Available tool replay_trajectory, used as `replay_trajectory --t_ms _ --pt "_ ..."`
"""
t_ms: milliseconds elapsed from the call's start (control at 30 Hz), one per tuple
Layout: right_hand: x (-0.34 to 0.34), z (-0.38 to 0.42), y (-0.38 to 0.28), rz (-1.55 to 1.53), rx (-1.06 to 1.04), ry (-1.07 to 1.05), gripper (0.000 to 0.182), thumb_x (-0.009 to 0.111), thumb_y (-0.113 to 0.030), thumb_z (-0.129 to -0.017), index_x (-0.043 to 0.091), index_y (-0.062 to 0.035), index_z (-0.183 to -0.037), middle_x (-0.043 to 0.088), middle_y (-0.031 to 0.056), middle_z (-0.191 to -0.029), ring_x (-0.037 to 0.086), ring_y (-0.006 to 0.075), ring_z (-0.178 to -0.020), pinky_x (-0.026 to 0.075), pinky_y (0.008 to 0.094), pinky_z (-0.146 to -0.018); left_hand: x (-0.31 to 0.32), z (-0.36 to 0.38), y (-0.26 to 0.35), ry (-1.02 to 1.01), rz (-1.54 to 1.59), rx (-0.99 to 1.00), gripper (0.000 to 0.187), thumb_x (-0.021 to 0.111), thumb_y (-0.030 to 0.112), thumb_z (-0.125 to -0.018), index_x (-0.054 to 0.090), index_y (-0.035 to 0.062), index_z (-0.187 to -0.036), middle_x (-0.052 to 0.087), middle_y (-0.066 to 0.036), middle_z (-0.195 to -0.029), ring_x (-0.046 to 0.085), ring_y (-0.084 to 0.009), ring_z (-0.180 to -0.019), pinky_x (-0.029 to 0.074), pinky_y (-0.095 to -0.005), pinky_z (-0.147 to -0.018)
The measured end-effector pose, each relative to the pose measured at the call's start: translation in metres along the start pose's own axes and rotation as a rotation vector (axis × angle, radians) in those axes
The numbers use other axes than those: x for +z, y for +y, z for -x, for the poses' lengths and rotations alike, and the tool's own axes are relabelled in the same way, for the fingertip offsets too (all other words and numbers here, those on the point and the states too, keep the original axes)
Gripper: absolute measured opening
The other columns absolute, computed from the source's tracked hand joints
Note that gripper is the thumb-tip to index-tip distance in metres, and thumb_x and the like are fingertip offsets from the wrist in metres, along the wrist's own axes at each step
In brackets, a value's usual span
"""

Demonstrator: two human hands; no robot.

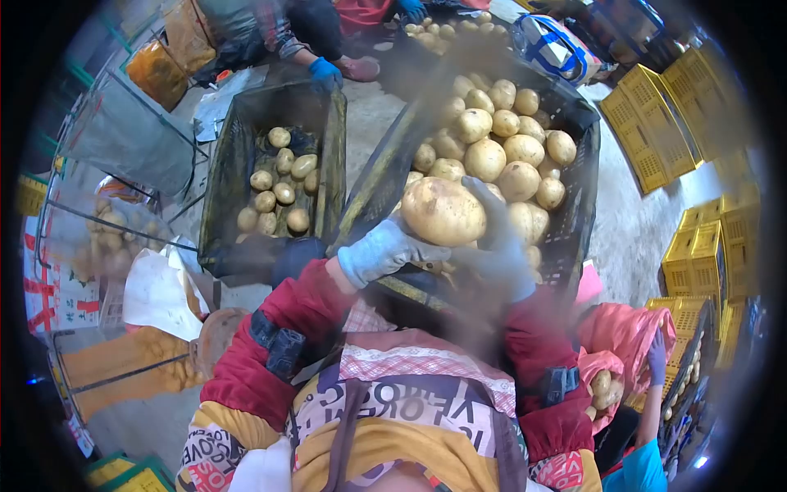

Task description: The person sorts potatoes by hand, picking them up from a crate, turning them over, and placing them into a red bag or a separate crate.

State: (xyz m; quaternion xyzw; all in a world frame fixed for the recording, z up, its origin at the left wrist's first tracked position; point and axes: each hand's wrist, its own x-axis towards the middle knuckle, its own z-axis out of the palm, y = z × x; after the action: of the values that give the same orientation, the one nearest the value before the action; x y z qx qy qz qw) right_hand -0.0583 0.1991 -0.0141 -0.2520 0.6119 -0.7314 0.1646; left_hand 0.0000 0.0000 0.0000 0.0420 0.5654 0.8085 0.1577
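Observation:
A large pale potato [443,211] is held between my two gloved hands, over the near side of a black crate [584,197] heaped with potatoes [485,158]. My left hand [385,252], in a light grey-blue glove, cups it from the left and below, fingers curled under. On the right side, my right hand [502,246] closes round the same potato; a smear on the lens blurs part of that glove. Left of this stands a second dark crate [334,156], with several smaller potatoes [284,193] lying on its bottom.
Yellow crates [648,123] are stacked on the right. A pink sack [627,332] of potatoes sits at lower right, another person's gloved hand [657,358] on it. A co-worker's blue-gloved hand [325,74] touches the left crate's far edge. A metal frame [123,205] with bags stands left.

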Motion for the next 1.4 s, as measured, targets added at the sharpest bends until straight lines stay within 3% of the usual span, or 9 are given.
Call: replay_trajectory --t_ms 200,267,333,633,867,1100,1333,1367,1400 --pt "0.026 0.009 -0.003 0.398 -0.194 0.140 0.087 0.086 -0.010 -0.062 0.042 -0.0024 -0.137 0.049 0.0215 -0.136 0.048 0.0338 -0.127 0.040 0.0426 -0.105 -0.013 0.003 -0.011 0.028 -0.169 -0.031 0.086 0.087 0.005 -0.065 0.041 0.0040 -0.137 0.055 -0.007 -0.130 0.053 -0.0154 -0.117 0.043 -0.0304 -0.101" --pt "0.040 0.014 -0.028 0.823 -0.378 0.122 0.079 0.064 0.006 -0.071 0.032 0.0035 -0.143 0.040 0.0213 -0.143 0.043 0.0319 -0.132 0.034 0.0403 -0.111 -0.016 0.008 -0.016 0.066 -0.386 0.080 0.088 0.088 0.006 -0.064 0.039 0.0043 -0.138 0.053 -0.008 -0.132 0.052 -0.0161 -0.119 0.042 -0.0322 -0.104" --pt "0.023 0.006 -0.003 0.867 -0.539 0.079 0.084 0.082 -0.012 -0.064 0.043 -0.0027 -0.138 0.050 0.0226 -0.134 0.048 0.0387 -0.126 0.040 0.0474 -0.105 -0.013 0.007 -0.001 -0.004 -0.514 0.028 0.086 0.086 0.008 -0.067 0.039 0.0030 -0.138 0.051 -0.008 -0.133 0.050 -0.0171 -0.121 0.041 -0.0342 -0.106" --pt "-0.055 0.150 -0.056 -0.622 -0.029 0.509 0.068 0.071 -0.024 -0.080 0.043 0.0002 -0.137 0.059 0.0113 -0.124 0.059 0.0193 -0.109 0.049 0.0315 -0.090 0.004 -0.008 -0.002 -0.100 -0.295 -0.209 0.055 0.062 0.008 -0.089 0.041 0.0014 -0.139 0.054 -0.012 -0.125 0.058 -0.0159 -0.102 0.049 -0.0278 -0.086" --pt "-0.140 0.366 -0.100 0.440 -0.033 1.497 0.062 0.073 -0.012 -0.080 0.045 0.0006 -0.134 0.059 0.0120 -0.116 0.061 0.0187 -0.103 0.051 0.0301 -0.085 0.002 -0.002 -0.003 -0.119 -0.252 -0.264 0.053 0.061 0.026 -0.094 0.043 0.0028 -0.138 0.055 -0.009 -0.124 0.060 -0.0132 -0.100 0.049 -0.0268 -0.085" --pt "-0.192 0.491 -0.006 1.321 0.669 1.555 0.078 0.076 -0.043 -0.075 0.048 0.0016 -0.132 0.057 0.0229 -0.122 0.056 0.0360 -0.112 0.043 0.0426 -0.100 0.063 -0.035 0.010 -0.118 -0.634 -0.050 0.047 0.056 0.018 -0.095 0.043 0.0009 -0.137 0.054 -0.013 -0.128 0.060 -0.0177 -0.108 0.049 -0.0305 -0.090" --pt "-0.200 0.520 -0.013 1.322 0.451 1.600 0.061 0.065 -0.044 -0.087 0.053 0.0009 -0.126 0.059 0.0217 -0.119 0.057 0.0356 -0.110 0.044 0.0424 -0.096 0.312 -0.098 -0.037 -1.018 -0.442 -0.132 0.033 0.052 0.012 -0.093 0.057 -0.0010 -0.123 0.050 -0.016 -0.132 0.051 -0.0289 -0.123 0.044 -0.0380 -0.102" --pt "-0.207 0.530 -0.009 1.400 0.296 1.685 0.054 0.065 -0.039 -0.087 0.055 0.0014 -0.122 0.060 0.0210 -0.116 0.058 0.0350 -0.107 0.044 0.0427 -0.095 0.331 -0.129 -0.089 -1.391 -0.802 0.590 0.029 0.057 0.013 -0.087 0.061 0.0033 -0.114 0.053 -0.018 -0.126 0.048 -0.0332 -0.124 0.042 -0.0410 -0.103" --pt "-0.212 0.540 -0.005 1.169 0.432 1.973 0.046 0.058 -0.034 -0.093 0.055 0.0021 -0.121 0.059 0.0178 -0.121 0.057 0.0336 -0.110 0.043 0.0417 -0.097 0.345 -0.144 -0.141 -1.393 -0.799 0.596 0.029 0.057 0.013 -0.087 0.061 0.0033 -0.114 0.053 -0.018 -0.126 0.048 -0.0332 -0.124 0.042 -0.0410 -0.103"
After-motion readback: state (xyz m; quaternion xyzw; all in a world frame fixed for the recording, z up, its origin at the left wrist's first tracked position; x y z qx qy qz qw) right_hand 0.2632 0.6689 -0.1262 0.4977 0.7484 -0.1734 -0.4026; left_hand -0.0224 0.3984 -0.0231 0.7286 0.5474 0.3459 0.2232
